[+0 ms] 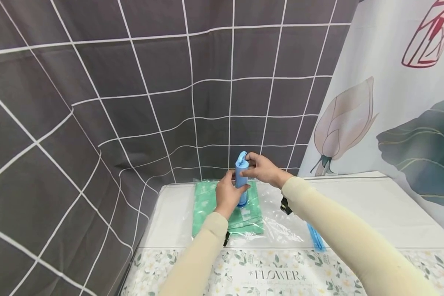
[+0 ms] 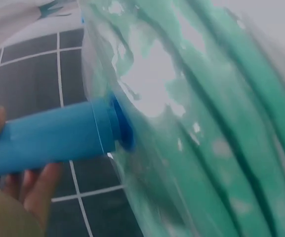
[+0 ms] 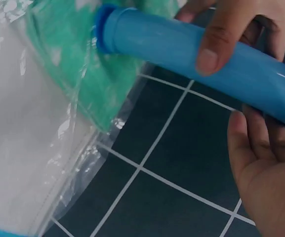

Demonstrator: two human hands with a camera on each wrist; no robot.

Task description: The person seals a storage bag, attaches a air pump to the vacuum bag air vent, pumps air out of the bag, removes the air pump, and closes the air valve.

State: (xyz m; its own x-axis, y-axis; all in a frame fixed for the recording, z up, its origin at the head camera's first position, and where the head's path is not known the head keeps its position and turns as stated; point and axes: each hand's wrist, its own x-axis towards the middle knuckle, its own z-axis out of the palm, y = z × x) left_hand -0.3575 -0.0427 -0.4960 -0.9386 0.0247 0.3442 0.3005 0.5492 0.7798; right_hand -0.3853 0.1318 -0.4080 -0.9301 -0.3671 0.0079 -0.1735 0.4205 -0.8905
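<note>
A blue hand pump [image 1: 241, 174] stands upright on a clear plastic storage bag [image 2: 147, 89] with folded green fabric [image 1: 207, 205] inside. Its round blue base sits against the bag's surface, as the left wrist view shows. My left hand [image 1: 227, 195] grips the pump's barrel, thumb across the near side and fingers behind. Higher up, my right hand [image 1: 264, 168] holds the top of the barrel beside the pump's looped handle [image 1: 242, 157], with fingers and thumb on either side. In the right wrist view the right fingers [image 3: 263, 138] lie under the barrel.
The bag lies on a white table [image 1: 355, 201], against a dark grid-patterned cloth [image 1: 214, 98]. A blue strip [image 1: 315, 237] shows beside my right sleeve. Nearest me is a floral-printed band [image 1: 274, 271] with the word FLOWER. A flower-printed curtain [image 1: 355, 123] hangs at right.
</note>
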